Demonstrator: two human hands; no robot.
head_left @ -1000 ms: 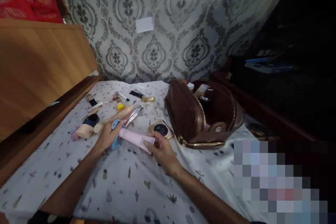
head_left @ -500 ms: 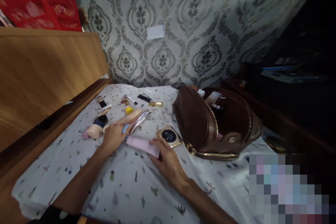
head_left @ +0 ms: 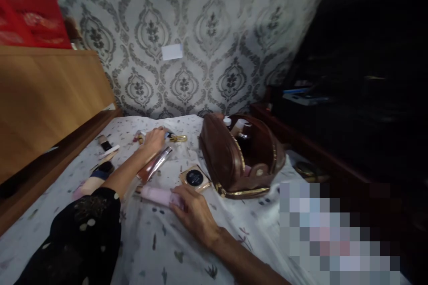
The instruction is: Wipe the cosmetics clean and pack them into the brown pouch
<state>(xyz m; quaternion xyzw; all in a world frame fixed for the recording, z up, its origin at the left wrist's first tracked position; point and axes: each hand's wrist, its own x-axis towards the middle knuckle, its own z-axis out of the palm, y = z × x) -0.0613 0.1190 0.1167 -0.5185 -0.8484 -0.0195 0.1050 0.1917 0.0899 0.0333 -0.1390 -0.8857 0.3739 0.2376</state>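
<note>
My right hand [head_left: 193, 210] rests on the patterned bed sheet [head_left: 174, 249], its fingers closed around the near end of a pale pink tube [head_left: 157, 195]. My left hand [head_left: 154, 138] is stretched far forward among the small cosmetics at the back, with fingers curled over something small that I cannot make out. A silver tube [head_left: 159, 159] and a peach tube lie under my left forearm. A gold compact with a black lid [head_left: 195, 177] sits just beyond my right hand. An open brown leather toiletry bag [head_left: 230, 160] holding bottles stands to the right.
Loose cosmetics lie at the left: a beige bottle with a dark cap [head_left: 95, 178], a white stick [head_left: 109, 151], a gold lipstick [head_left: 179, 138]. A wooden headboard [head_left: 47, 98] with a red basket [head_left: 26, 18] on top runs along the left. Dark furniture fills the right.
My left hand has left the blue item by the pink tube and reached forward to the far cosmetics. My right hand stays on the pink tube. The view shifted right.
</note>
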